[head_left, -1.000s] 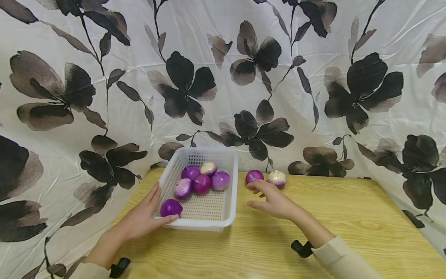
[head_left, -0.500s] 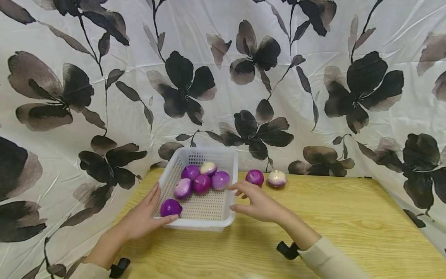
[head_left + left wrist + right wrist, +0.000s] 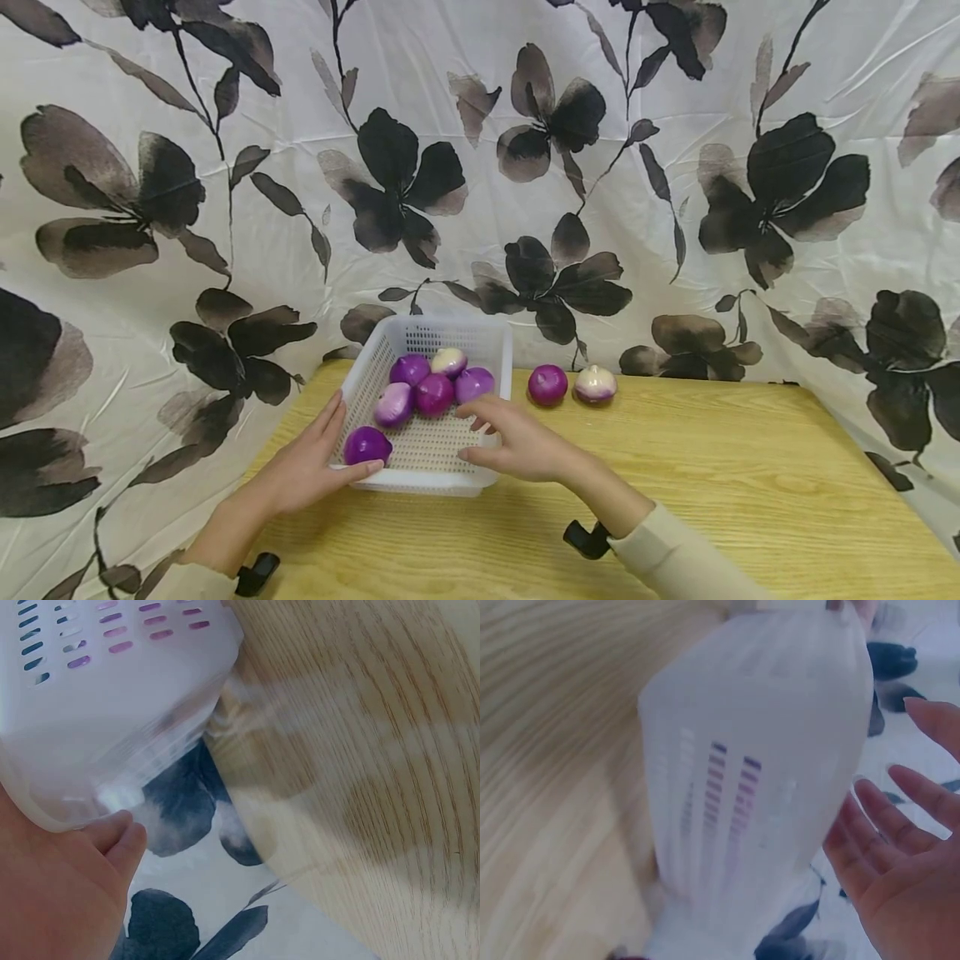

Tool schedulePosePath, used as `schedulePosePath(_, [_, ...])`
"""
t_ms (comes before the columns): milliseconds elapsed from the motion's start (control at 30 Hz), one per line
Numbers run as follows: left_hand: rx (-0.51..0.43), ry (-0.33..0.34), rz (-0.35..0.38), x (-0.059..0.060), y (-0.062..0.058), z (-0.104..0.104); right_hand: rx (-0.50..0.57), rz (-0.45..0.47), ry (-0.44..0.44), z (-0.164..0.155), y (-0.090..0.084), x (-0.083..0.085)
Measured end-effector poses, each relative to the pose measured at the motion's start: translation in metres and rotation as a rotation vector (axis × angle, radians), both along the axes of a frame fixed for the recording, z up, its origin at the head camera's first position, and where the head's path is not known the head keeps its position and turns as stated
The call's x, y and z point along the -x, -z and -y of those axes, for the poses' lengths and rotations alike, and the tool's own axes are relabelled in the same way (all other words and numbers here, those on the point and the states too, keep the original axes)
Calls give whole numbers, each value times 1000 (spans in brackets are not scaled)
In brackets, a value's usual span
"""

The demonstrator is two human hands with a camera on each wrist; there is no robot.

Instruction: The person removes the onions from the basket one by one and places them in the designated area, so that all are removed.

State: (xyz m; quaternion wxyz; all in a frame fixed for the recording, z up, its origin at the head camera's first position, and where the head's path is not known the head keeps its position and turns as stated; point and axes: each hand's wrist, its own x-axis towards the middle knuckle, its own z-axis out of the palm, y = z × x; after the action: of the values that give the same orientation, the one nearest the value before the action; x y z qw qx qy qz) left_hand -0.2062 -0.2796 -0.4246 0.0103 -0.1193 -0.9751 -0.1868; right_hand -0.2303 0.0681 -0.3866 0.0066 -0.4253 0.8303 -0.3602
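Note:
A white perforated plastic basket (image 3: 491, 479) stands on the table with several purple and white onions inside. One dark purple onion (image 3: 367, 447) lies in its near left corner; the others, including a magenta onion (image 3: 434, 395), cluster toward the back. My left hand (image 3: 303, 467) holds the basket's near left corner, thumb over the front rim and fingers along the left side. In the left wrist view, fingertips (image 3: 124, 838) meet the rim. My right hand (image 3: 517, 442) hangs over the basket's right side, fingers loosely bent and spread, with nothing in them. The right wrist view shows its palm (image 3: 907, 900) beside the basket wall.
Right of the basket, a magenta onion (image 3: 547, 385) and a white-topped onion (image 3: 596, 384) sit side by side near the back edge of the wooden table (image 3: 712, 467). A floral cloth (image 3: 480, 208) hangs behind the table and along its sides.
My right hand has moved left, from in front of the two loose onions to over the basket's right side. The left hand and the basket have stayed in place.

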Motion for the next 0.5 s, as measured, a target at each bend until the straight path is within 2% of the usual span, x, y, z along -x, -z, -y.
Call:
schedulePosePath(167, [-5, 4, 0, 1, -1, -1, -15, 37, -44, 18, 3, 0])
schedulePosePath(333, [-9, -2, 4, 0, 0, 0, -29, 88, -97, 39, 8, 7])
schedulePosePath(500, [-13, -1, 1, 0, 0, 1, -60, 77, -100, 57, 12, 13])
